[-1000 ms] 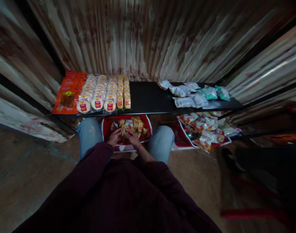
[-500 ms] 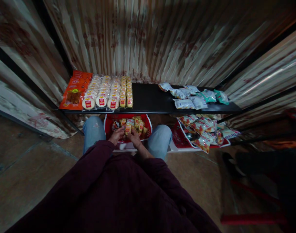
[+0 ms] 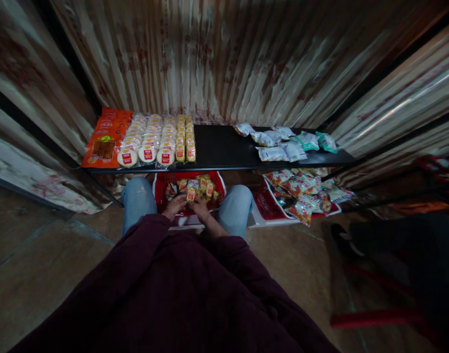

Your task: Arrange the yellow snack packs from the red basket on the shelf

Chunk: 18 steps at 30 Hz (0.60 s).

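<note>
My left hand (image 3: 176, 206) and my right hand (image 3: 201, 208) meet over a red basket (image 3: 157, 190) between my knees. Their fingers are closed on a small gold-wrapped snack packet (image 3: 190, 195) with a red label, one hand on each side. More gold packets (image 3: 210, 188) lie loose in the basket behind it. On the black shelf (image 3: 215, 147) above, two rows of similar yellow packets (image 3: 190, 147) stand beside rows of round white wrapped cakes (image 3: 147, 154). My fingertips are small and dim in the picture.
An orange snack bag (image 3: 106, 139) lies at the shelf's left end. White packets (image 3: 272, 153) and green ones (image 3: 326, 142) lie toward its right. A second red basket (image 3: 267, 203) holds larger snack bags (image 3: 301, 186). At right are a person's dark-clothed leg and shoe (image 3: 344, 242).
The view has shifted a little, so the shelf and baskets sit further left. Both hands stay together on the gold packet over the basket.
</note>
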Each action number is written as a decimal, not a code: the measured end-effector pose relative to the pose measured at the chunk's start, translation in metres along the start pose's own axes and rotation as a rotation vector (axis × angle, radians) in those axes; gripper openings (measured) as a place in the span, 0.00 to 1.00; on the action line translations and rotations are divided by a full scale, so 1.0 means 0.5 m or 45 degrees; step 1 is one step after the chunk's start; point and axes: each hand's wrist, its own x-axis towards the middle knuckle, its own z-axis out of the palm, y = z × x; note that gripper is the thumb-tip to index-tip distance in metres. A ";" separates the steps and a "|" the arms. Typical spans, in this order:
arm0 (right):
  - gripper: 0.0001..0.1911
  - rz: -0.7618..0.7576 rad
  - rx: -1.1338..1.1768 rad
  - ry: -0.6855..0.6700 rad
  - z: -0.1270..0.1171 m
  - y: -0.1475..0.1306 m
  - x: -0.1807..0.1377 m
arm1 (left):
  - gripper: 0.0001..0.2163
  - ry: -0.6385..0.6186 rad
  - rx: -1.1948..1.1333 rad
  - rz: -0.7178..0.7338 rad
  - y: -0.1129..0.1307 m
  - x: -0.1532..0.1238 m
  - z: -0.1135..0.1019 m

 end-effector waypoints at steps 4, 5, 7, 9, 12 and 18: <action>0.20 0.083 -0.003 -0.014 0.002 -0.011 -0.010 | 0.18 0.017 -0.065 0.031 0.002 -0.001 -0.001; 0.20 0.092 -0.006 -0.008 0.003 -0.013 -0.011 | 0.17 0.026 -0.073 0.035 0.002 0.000 -0.001; 0.21 0.112 -0.003 0.007 0.003 -0.016 -0.013 | 0.16 0.052 -0.077 0.048 0.002 0.001 0.000; 0.22 0.132 0.008 0.022 0.004 -0.019 -0.014 | 0.15 0.071 -0.065 0.056 0.001 0.002 0.001; 0.24 0.124 0.023 0.042 0.005 -0.025 -0.016 | 0.16 0.056 -0.042 0.059 -0.001 0.003 0.002; 0.26 0.097 0.070 0.017 0.009 -0.040 -0.026 | 0.18 0.100 0.001 0.072 -0.003 0.001 0.005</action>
